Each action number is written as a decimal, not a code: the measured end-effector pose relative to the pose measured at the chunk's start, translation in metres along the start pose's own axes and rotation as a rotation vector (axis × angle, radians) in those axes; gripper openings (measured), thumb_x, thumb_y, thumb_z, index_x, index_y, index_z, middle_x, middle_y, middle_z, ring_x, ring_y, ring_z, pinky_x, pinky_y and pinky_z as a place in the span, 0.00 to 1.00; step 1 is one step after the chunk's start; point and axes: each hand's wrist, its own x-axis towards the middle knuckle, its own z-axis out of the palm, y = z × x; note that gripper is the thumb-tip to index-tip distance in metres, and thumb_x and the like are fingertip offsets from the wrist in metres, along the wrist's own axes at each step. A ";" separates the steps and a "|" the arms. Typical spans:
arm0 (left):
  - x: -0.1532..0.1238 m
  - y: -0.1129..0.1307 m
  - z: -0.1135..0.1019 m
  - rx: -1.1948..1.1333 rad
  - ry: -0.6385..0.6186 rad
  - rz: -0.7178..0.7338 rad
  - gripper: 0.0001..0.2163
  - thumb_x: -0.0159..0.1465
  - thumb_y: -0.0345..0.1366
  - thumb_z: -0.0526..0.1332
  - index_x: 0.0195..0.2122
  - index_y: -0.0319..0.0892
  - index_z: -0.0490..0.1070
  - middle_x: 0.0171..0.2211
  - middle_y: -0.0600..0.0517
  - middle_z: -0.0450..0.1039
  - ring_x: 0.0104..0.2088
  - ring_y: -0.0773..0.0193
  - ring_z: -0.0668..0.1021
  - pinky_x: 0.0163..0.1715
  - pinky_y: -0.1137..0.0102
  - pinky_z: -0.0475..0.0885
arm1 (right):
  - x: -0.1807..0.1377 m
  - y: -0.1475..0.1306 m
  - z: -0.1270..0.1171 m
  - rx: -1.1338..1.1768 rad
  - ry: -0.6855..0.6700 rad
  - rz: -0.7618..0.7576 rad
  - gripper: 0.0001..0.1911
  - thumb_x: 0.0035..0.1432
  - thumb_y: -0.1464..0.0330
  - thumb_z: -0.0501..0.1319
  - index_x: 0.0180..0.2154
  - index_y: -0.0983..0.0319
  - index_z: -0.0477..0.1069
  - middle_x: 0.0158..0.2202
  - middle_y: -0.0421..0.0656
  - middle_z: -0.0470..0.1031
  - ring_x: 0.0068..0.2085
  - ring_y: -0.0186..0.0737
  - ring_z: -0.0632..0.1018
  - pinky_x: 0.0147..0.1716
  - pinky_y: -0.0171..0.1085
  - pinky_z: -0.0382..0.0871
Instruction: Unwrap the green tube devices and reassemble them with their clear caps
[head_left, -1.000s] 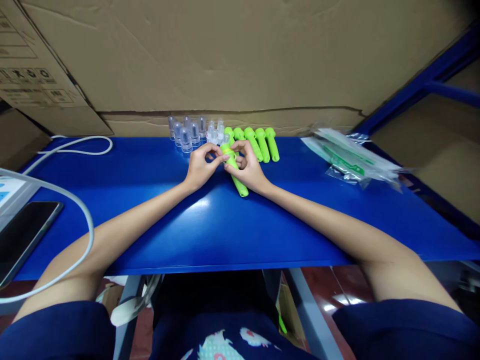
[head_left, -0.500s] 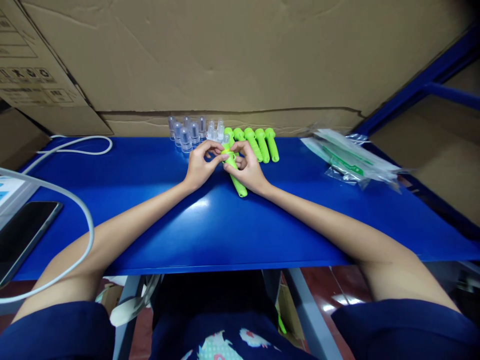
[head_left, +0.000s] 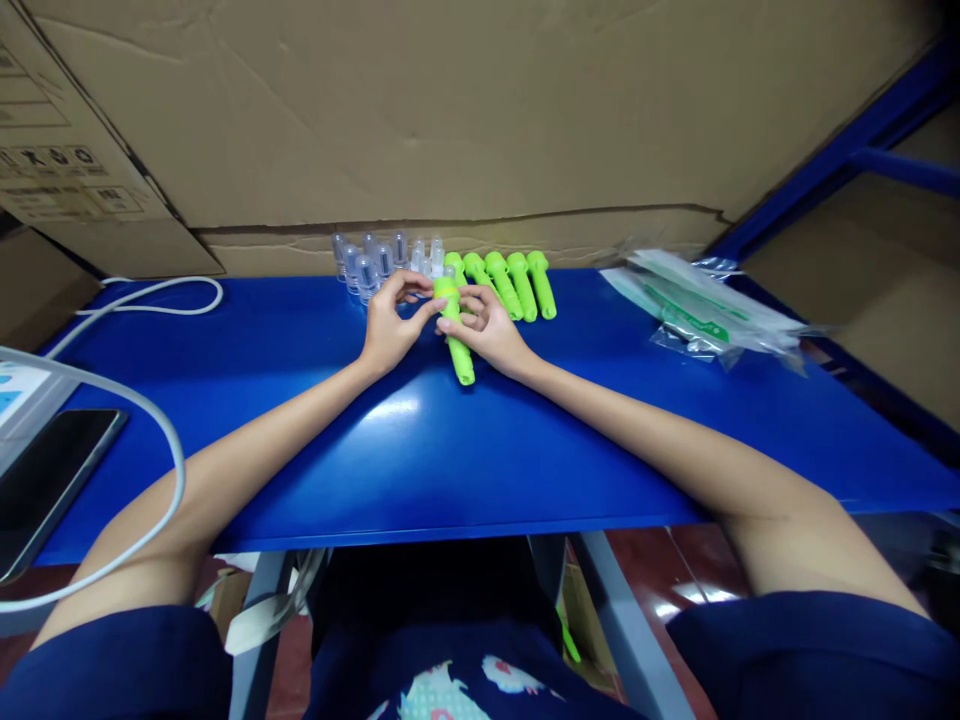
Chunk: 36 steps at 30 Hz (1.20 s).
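A lime-green flashlight-shaped handle (head_left: 460, 358) is held between my two hands over the blue table, its narrow end pointing toward me. A yellowish collar and a small clear tip show at its far end. My left hand (head_left: 397, 318) pinches it near the collar with thumb and fingers. On the other side, my right hand (head_left: 491, 328) grips the body just below, thumb on top. Just beyond my hands stand small clear caps (head_left: 436, 252), partly hidden. Clear domed cylinders (head_left: 365, 275) stand to their left, and several matching green handles (head_left: 517, 285) lie in a row at right.
Plastic bags with green print (head_left: 697, 305) lie on the right of the blue table (head_left: 465, 470). At left are a phone (head_left: 56, 480) and a white cable (head_left: 161, 400) arching over my forearm. A cardboard wall (head_left: 450, 120) closes off the back.
The lower end of the green handle has swung left, so the handle now points more straight toward me. Both hands keep their grip on it, and the view has shifted slightly.
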 end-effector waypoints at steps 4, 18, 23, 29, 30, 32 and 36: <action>0.000 -0.005 -0.001 0.013 -0.040 0.025 0.19 0.66 0.55 0.66 0.46 0.44 0.72 0.44 0.47 0.80 0.45 0.62 0.83 0.43 0.68 0.76 | -0.001 -0.005 0.003 0.071 -0.063 0.008 0.38 0.54 0.40 0.69 0.53 0.53 0.55 0.56 0.47 0.76 0.46 0.45 0.86 0.49 0.51 0.84; 0.000 0.002 -0.005 0.131 -0.040 0.102 0.09 0.67 0.43 0.67 0.43 0.44 0.77 0.41 0.49 0.80 0.43 0.62 0.80 0.41 0.68 0.73 | -0.011 -0.017 0.001 0.011 -0.188 0.098 0.36 0.61 0.44 0.66 0.58 0.55 0.55 0.49 0.46 0.81 0.29 0.38 0.83 0.27 0.40 0.84; 0.000 0.001 -0.006 0.128 -0.057 0.123 0.07 0.66 0.40 0.68 0.40 0.43 0.76 0.38 0.51 0.80 0.39 0.64 0.80 0.38 0.69 0.72 | -0.011 -0.017 0.001 0.006 -0.172 0.113 0.36 0.59 0.45 0.68 0.55 0.57 0.56 0.42 0.44 0.83 0.22 0.35 0.80 0.19 0.36 0.79; 0.000 0.000 -0.005 0.148 -0.078 0.130 0.08 0.67 0.40 0.66 0.41 0.42 0.75 0.40 0.50 0.80 0.39 0.65 0.80 0.37 0.71 0.71 | -0.010 -0.017 0.002 0.003 -0.132 0.109 0.35 0.59 0.46 0.69 0.54 0.59 0.57 0.39 0.42 0.83 0.20 0.34 0.79 0.17 0.34 0.77; 0.000 0.000 -0.004 0.144 -0.078 0.134 0.09 0.67 0.41 0.67 0.42 0.42 0.75 0.40 0.50 0.80 0.39 0.65 0.80 0.37 0.71 0.71 | -0.010 -0.017 0.002 -0.001 -0.130 0.106 0.35 0.60 0.47 0.69 0.55 0.59 0.57 0.39 0.42 0.83 0.20 0.34 0.79 0.17 0.34 0.77; -0.001 -0.001 -0.004 0.135 -0.075 0.149 0.10 0.68 0.42 0.67 0.44 0.42 0.75 0.41 0.50 0.79 0.39 0.65 0.80 0.37 0.71 0.71 | -0.010 -0.017 0.003 -0.007 -0.130 0.102 0.36 0.60 0.47 0.69 0.56 0.59 0.57 0.38 0.41 0.83 0.20 0.34 0.79 0.17 0.34 0.76; 0.000 0.000 -0.004 0.141 -0.079 0.175 0.11 0.69 0.44 0.66 0.43 0.41 0.76 0.41 0.49 0.79 0.39 0.65 0.80 0.36 0.71 0.71 | -0.011 -0.017 0.003 -0.019 -0.121 0.100 0.36 0.59 0.47 0.69 0.56 0.59 0.57 0.36 0.40 0.82 0.20 0.34 0.78 0.17 0.34 0.76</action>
